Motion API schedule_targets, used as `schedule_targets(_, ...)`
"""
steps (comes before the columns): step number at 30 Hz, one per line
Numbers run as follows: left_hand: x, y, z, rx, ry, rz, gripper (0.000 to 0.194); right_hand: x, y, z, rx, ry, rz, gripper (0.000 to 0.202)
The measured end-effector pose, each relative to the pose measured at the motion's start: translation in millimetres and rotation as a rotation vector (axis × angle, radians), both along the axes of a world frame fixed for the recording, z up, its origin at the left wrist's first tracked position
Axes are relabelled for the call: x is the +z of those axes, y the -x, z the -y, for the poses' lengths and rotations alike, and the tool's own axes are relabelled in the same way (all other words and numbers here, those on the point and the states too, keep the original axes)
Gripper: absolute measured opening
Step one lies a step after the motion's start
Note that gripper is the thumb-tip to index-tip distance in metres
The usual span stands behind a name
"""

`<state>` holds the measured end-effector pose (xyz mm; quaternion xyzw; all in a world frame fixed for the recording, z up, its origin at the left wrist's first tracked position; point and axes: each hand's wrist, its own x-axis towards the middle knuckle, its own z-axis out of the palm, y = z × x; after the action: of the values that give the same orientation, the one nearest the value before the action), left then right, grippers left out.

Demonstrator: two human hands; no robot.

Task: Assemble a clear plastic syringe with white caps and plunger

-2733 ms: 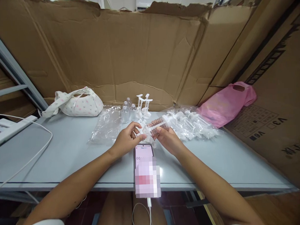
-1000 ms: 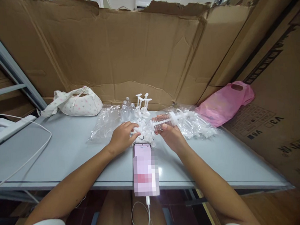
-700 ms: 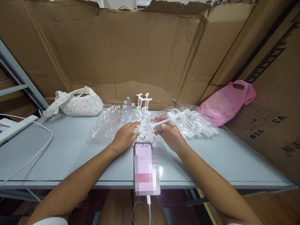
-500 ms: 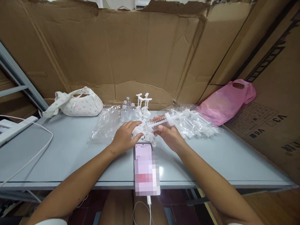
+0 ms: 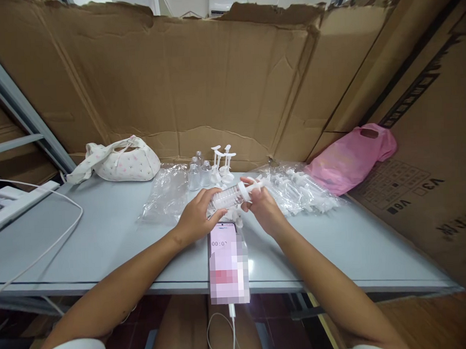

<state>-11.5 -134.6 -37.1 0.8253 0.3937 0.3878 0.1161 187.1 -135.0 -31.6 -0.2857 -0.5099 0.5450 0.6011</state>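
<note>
My left hand (image 5: pixel 196 217) is closed around the clear, ribbed barrel of a large plastic syringe (image 5: pixel 227 197), which lies slantwise above the table. My right hand (image 5: pixel 262 208) grips the white plunger end, close to the white collar. Small white plastic parts (image 5: pixel 231 213) lie beneath the syringe, partly hidden by it and my hands. Just behind stand several clear barrels (image 5: pixel 194 177) with narrow tips upward. White plungers (image 5: pixel 226 167) stand upright beside them.
A phone (image 5: pixel 223 262) with a cable lies at the table's front edge. Clear plastic bags (image 5: pixel 164 193) lie at left, with a filled one (image 5: pixel 307 189) at right. A pink bag (image 5: pixel 351 156), white patterned handbag (image 5: pixel 128 161) and power strip (image 5: pixel 21 204) stand farther out. Cardboard (image 5: pixel 213 77) walls the back.
The syringe has shifted left into my left hand, which was empty beside it. My right hand has moved from the barrel to the plunger end.
</note>
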Motion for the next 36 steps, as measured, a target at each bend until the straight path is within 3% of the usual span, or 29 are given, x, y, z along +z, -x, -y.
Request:
schedule_targets(5, 0.2, 1.6, -1.5, -0.001, 0.055, 0.019, 0.039, 4.8, -9.2, -4.6, -0.088, 0.016, -0.013, 0.028)
schedule_targets(14, 5.7, 6.8, -1.3, -0.109, 0.257, 0.052, 0.036, 2.6, -10.3, -5.4, -0.023, 0.011, 0.058, 0.031)
schedule_targets(26, 7.1, 1.7, -7.8, -0.148, 0.585, 0.519, 0.046, 9.5, -8.0, -1.1, -0.085, 0.021, -0.027, 0.028)
schedule_targets(29, 15.5, 7.5, -11.1, -0.129, 0.539, 0.662, 0.045, 11.7, -7.8, 0.1, -0.069, 0.005, -0.024, 0.030)
schedule_targets(36, 33.8, 25.4, -17.3, -0.055, 0.307, 0.725, 0.042, 12.4, -11.1, -1.8, -0.088, -0.007, -0.092, 0.030)
